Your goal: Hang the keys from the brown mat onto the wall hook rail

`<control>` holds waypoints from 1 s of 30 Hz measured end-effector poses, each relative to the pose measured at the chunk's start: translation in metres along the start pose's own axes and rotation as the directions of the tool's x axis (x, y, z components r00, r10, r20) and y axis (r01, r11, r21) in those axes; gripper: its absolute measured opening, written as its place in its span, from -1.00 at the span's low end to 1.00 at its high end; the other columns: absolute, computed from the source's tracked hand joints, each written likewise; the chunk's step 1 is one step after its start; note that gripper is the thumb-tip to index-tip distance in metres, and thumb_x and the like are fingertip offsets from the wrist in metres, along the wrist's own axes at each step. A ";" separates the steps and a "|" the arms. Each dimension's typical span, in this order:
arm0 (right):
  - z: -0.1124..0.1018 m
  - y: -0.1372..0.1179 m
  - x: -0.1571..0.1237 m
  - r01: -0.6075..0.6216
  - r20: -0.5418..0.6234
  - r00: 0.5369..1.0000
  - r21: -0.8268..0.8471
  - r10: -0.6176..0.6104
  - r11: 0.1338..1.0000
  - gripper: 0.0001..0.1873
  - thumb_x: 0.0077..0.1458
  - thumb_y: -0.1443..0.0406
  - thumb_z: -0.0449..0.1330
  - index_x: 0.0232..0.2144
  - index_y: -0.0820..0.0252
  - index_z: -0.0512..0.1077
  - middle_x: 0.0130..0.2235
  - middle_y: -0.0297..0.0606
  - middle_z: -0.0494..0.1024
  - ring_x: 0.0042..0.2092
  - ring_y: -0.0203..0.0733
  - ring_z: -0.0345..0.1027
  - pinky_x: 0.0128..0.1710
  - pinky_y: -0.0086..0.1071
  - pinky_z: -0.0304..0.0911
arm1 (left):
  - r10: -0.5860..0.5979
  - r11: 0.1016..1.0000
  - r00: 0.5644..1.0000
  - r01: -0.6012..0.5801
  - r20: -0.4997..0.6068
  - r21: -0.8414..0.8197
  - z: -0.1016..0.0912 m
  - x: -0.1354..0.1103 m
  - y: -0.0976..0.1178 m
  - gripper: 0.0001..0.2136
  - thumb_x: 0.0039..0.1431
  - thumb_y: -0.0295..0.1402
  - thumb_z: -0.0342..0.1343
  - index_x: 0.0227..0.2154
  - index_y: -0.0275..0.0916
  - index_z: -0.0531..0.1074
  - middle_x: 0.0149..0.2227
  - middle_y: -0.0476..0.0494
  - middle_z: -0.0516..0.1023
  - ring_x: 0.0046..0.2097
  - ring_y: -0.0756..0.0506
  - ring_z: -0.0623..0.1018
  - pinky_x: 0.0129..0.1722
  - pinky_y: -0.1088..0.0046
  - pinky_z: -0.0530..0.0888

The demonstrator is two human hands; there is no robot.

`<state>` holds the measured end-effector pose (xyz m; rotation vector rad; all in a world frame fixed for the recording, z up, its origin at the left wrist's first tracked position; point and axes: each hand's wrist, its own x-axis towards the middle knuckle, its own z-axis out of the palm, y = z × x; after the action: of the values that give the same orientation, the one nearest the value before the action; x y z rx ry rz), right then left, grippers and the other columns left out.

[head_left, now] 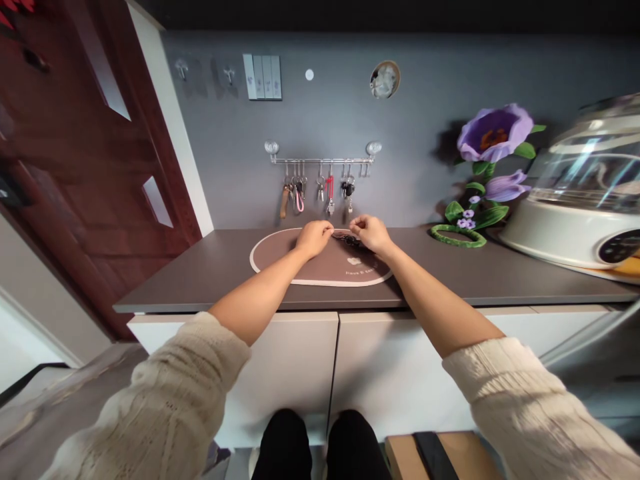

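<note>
Above a brown oval mat [300,263] with a pale rim, both hands are raised close to each other. My left hand [316,238] is closed, fingertips pinched together; what they hold, if anything, is too small to tell. My right hand [373,235] is pinched too, and its fingers' contents cannot be made out. Between and just below the hands is a dark bunch of what look like keys [351,240]; whether it lies on the mat or hangs from a hand is unclear. Behind, several key sets [299,193] dangle from a clear hook rail [323,161] on the wall.
The mat lies on a dark countertop [220,267] over white cabinet doors [280,360]. To the right stand a purple flower ornament [495,137] and a white appliance with a clear dome [555,227]. A red-brown door [125,180] is at left; a cardboard box [470,453] sits below.
</note>
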<state>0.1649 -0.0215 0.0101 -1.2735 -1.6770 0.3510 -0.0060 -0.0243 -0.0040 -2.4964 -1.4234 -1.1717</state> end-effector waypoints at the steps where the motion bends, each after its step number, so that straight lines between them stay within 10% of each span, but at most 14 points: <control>1: 0.000 0.001 0.000 0.023 0.016 1.000 -0.058 -0.022 0.998 -0.95 -0.17 0.43 0.20 -0.57 0.22 0.40 -0.59 -0.39 0.39 -0.49 -0.38 0.21 -0.38 -0.50 0.11 | -0.001 1.000 1.000 0.001 0.011 0.002 0.000 0.000 0.000 -0.78 0.09 -0.37 -0.06 -0.33 -0.25 0.48 -0.32 -0.12 0.54 -0.28 -0.05 0.46 -0.23 0.46 0.34; 12: 0.013 0.014 0.003 0.289 0.253 0.948 -0.434 -0.193 0.853 -0.83 -0.18 0.40 0.24 -0.41 0.18 0.48 -0.40 -0.25 0.42 -0.28 -0.23 0.26 -0.23 -0.45 0.09 | -0.019 1.000 0.997 0.018 0.077 0.017 0.003 0.001 -0.004 -0.79 0.07 -0.37 -0.03 -0.30 -0.26 0.47 -0.26 -0.13 0.53 -0.23 -0.04 0.47 -0.18 0.46 0.35; 30: 0.014 0.008 0.002 0.212 0.223 0.968 -0.469 -0.118 0.857 -0.88 -0.10 0.35 0.16 -0.41 0.19 0.43 -0.38 -0.23 0.46 -0.36 -0.26 0.27 -0.35 -0.46 0.08 | -0.010 0.999 0.999 0.011 0.040 -0.034 0.003 0.001 -0.006 -0.81 0.03 -0.41 0.00 -0.31 -0.27 0.47 -0.29 -0.14 0.53 -0.27 -0.05 0.46 -0.22 0.44 0.36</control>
<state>0.1578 -0.0127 -0.0015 -1.4771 -2.1106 -0.0764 -0.0083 -0.0187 -0.0075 -2.5523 -1.4392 -1.1652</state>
